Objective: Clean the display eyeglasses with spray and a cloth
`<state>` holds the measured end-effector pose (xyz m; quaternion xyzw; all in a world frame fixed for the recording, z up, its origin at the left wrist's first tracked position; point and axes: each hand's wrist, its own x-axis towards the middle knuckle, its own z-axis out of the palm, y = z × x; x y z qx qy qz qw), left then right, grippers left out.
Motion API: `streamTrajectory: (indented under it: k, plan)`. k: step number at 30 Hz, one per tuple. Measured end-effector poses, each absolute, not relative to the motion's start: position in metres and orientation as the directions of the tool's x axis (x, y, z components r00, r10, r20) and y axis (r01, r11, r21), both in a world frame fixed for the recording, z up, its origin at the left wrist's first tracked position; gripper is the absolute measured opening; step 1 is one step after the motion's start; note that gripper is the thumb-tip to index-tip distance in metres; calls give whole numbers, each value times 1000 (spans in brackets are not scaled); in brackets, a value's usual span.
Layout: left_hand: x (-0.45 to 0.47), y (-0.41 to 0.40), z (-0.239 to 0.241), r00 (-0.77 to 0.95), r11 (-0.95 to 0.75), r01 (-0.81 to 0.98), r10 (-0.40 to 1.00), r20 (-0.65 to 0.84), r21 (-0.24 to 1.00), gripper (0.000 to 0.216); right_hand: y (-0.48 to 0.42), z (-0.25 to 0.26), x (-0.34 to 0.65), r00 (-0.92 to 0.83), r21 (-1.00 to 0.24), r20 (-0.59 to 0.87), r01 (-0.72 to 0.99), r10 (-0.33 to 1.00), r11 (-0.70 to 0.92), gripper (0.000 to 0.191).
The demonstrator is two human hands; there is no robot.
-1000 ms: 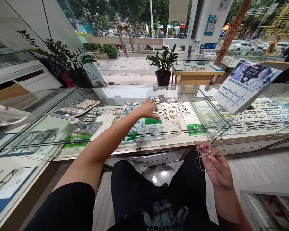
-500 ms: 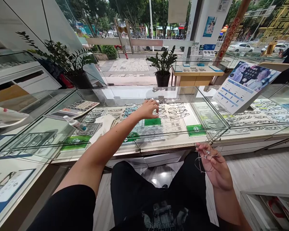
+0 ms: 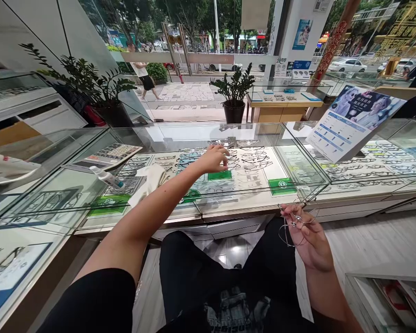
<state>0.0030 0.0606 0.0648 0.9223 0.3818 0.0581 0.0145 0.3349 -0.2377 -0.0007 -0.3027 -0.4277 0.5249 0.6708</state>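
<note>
fingers of the right hand are clamped on wire glasses, near right, jutting left; the left hand, farther left, is held with fingers apart over the display case.

Glass counter: open lane over top between left hand and display card. Toward left edge: bottle, white cloth, catalogue obstruct. Left forearm bars sideways passage across front edge.
</note>
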Motion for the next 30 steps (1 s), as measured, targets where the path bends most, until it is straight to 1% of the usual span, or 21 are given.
streamTrajectory:
  k: [2,5,8,10,13,16,22,26,30]
  plan:
    - [4,57,67,682,-688,725,724,102,35,24,-238,-1,335,89,-853,256,-447,963,268,7]
    - [12,48,71,648,-656,755,741,173,-19,27,-238,-2,337,102,-852,244,-452,964,264,9]
    - [37,40,78,644,-662,749,725,245,-12,31,-237,-2,338,111,-851,236,-455,965,261,10]
    - [63,39,82,665,-690,724,702,254,11,30,-237,-1,340,114,-851,239,-454,964,265,10]
    - [103,43,86,681,-700,714,701,213,18,33,-238,-1,344,117,-850,244,-451,963,271,10]
    - [133,52,84,681,-686,727,722,120,0,38,-240,-2,351,125,-850,245,-450,961,275,10]
    - [151,75,75,667,-667,745,745,11,-21,38,-245,-8,366,152,-856,220,-443,964,265,8]
    - [148,87,73,667,-666,745,745,-8,-28,36,-244,-11,371,159,-854,212,-449,964,262,8]
    - [147,97,72,640,-640,768,768,0,-37,41,-241,-12,373,158,-851,212,-455,964,262,10]
